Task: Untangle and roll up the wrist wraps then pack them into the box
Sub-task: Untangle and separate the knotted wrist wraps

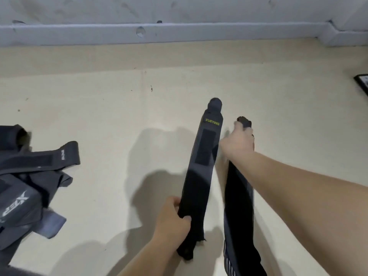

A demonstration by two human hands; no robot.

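Two wrist wraps are stretched out, the left wrap and the right wrap. Two hands show, the left hand and the right hand. One tangled heap holds perhaps three more; one dark flat object.

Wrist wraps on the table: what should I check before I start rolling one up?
1. The labelled wrap lies straight: ok.
2. The left hand grips its near end: ok.
3. The right hand holds the second wrap by its far end: ok.
4. Both lie side by side, uncrossed: ok.
5. The pile of wraps on the left is untangled: not ok.
6. The box is ready nearby: cannot tell.
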